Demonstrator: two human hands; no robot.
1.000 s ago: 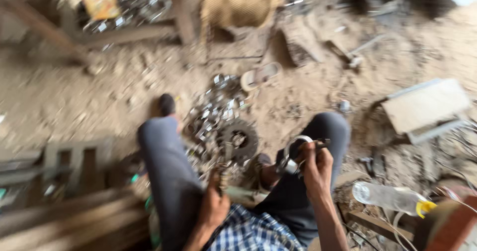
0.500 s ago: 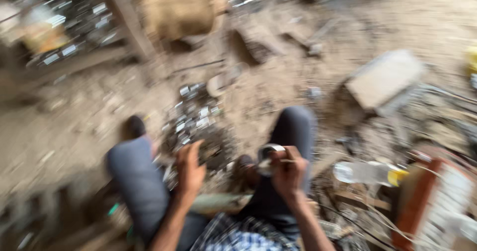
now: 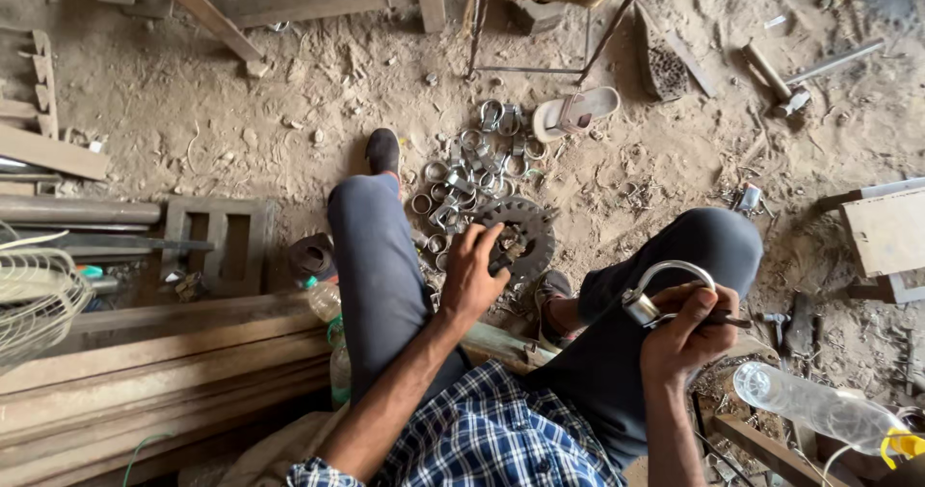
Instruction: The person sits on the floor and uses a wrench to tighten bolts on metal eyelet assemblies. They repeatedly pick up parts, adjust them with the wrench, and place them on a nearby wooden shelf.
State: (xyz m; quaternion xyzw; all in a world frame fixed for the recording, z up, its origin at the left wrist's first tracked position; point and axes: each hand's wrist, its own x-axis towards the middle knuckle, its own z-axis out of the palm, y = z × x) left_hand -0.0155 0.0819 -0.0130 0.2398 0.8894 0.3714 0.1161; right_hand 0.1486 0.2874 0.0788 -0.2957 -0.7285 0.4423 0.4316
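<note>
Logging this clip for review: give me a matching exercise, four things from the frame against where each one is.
Things:
1. curved metal clamp with a bolt
2. dark toothed metal ring
3. clear plastic bottle with a yellow cap
4. pale sandal

Places:
A. on the dirt beside the pile of small metal rings
B. held in the right hand
C. lying at the lower right
D. under the left hand

Pairs: 1-B, 2-D, 3-C, 4-A

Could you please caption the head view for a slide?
Seated person's left hand reaches a toothed disc; right hand holds a metal clamp.
</note>
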